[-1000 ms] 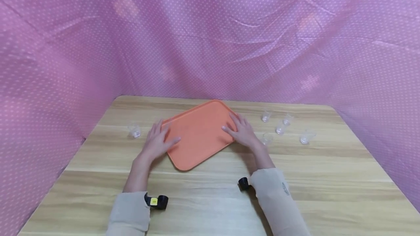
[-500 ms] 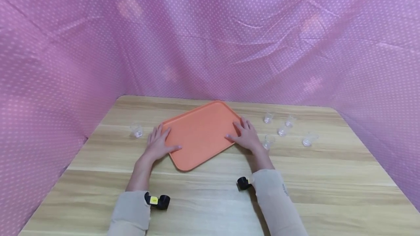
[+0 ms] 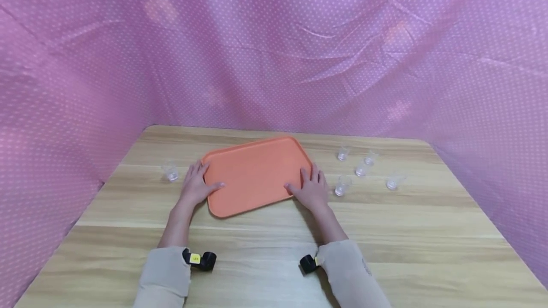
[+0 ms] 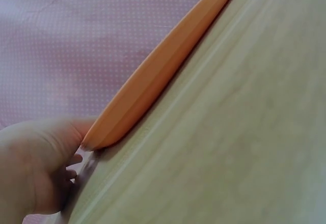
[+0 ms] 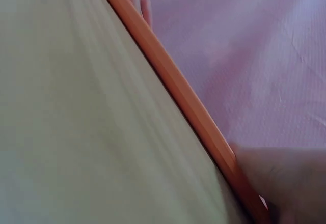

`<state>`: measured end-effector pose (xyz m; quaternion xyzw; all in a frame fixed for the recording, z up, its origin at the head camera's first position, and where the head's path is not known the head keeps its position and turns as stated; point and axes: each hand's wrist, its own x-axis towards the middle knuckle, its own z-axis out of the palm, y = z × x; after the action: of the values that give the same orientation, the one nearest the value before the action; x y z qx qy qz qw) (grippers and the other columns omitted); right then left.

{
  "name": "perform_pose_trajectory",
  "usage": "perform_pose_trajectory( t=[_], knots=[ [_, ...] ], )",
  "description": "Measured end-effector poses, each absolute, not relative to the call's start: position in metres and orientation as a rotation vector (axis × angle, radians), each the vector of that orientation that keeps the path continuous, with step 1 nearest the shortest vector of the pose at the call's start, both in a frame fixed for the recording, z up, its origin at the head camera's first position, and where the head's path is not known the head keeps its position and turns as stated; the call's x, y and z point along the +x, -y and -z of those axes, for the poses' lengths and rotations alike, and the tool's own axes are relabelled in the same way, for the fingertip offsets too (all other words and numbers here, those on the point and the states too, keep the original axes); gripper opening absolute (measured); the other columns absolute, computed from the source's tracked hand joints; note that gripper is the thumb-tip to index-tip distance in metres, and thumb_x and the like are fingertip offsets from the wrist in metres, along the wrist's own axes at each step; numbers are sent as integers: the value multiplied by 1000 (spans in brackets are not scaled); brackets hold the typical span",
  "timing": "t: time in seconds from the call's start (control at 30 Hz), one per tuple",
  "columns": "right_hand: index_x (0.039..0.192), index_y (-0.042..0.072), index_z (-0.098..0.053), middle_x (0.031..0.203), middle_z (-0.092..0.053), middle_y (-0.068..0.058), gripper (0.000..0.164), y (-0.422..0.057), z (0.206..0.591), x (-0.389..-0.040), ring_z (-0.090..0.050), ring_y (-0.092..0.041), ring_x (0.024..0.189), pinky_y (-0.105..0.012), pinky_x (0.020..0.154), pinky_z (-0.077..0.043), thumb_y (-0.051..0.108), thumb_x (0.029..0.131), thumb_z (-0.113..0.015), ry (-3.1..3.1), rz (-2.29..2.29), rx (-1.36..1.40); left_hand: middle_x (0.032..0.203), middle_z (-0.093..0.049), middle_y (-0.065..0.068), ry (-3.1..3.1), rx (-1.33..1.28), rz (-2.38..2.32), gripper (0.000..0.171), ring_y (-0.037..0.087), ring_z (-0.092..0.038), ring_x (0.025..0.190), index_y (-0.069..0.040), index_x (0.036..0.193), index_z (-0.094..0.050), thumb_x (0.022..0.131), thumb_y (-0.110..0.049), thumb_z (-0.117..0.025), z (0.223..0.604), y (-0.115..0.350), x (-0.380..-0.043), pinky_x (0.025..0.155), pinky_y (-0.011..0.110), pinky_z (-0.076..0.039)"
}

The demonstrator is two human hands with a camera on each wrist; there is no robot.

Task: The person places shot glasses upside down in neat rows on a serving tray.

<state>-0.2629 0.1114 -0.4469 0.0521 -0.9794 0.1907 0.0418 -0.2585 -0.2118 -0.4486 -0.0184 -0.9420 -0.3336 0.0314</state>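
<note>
An orange rectangular tray (image 3: 254,175) lies at a slight slant on the wooden table, in the middle of the head view. My left hand (image 3: 194,188) holds its left end, thumb over the rim and fingers along the outer side. At the right end, my right hand (image 3: 313,191) holds the tray in the same way. The left wrist view shows the tray's side (image 4: 147,81) low over the wood, with the left thumb on top and fingers curled below. In the right wrist view, most of the right hand (image 5: 290,178) is cut off by the frame.
Several small clear cups stand right of the tray, the nearest cup (image 3: 340,188) just beyond my right hand. One more clear cup (image 3: 172,174) stands left of my left hand. A pink dotted curtain (image 3: 274,61) encloses the table (image 3: 257,260) at the back and sides.
The tray has turned clockwise, so its front edge slants less. My right hand has come nearer and gone from spread fingers to holding the right end. The cups stay put on the table.
</note>
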Motion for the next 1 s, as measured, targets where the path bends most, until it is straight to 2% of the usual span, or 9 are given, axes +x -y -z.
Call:
perform_pose_trajectory(
  t=[0.23, 0.4, 0.53, 0.77, 1.0],
  knots=[
    [134, 6, -45, 144, -21, -26, 73, -99, 451, -248, -22, -45, 126, -54, 103, -23, 53, 80, -58, 2921, -650, 53, 144, -18, 28, 2845, -40, 1040, 75, 45, -7, 131, 8, 138, -30, 83, -29, -66, 450, 214, -258, 106, 56, -10],
    [123, 5, -55, 133, -37, -27, 62, -113, 453, -266, -34, -43, 119, -54, 97, -32, 44, 77, -66, 2801, -759, 129, 143, -21, 29, 2826, -71, 1021, 69, 45, -9, 131, 9, 136, -34, 86, -29, -62, 454, 212, -257, 106, 56, -9],
    [126, 7, -54, 133, -40, -25, 61, -128, 456, -285, -35, -42, 120, -54, 98, -31, 42, 78, -66, 2816, -835, 259, 141, -21, 32, 2839, -100, 933, 63, 48, -12, 129, 11, 133, -36, 89, -28, -58, 457, 205, -250, 107, 55, -8],
    [129, 7, -53, 135, -39, -22, 58, -135, 461, -303, -34, -39, 122, -51, 101, -29, 39, 82, -65, 2787, -928, 392, 144, -12, 32, 2901, -88, 975, 81, 46, -4, 131, 7, 138, -33, 82, -42, -64, 452, 198, -236, 105, 58, -4],
    [128, 6, -54, 134, -41, -22, 56, -133, 460, -295, -36, -39, 121, -50, 101, -30, 37, 82, -65, 2757, -940, 380, 145, -10, 30, 2926, -48, 1001, 83, 45, 0, 132, 6, 139, -32, 80, -42, -67, 449, 199, -238, 106, 58, -3]
  ],
)
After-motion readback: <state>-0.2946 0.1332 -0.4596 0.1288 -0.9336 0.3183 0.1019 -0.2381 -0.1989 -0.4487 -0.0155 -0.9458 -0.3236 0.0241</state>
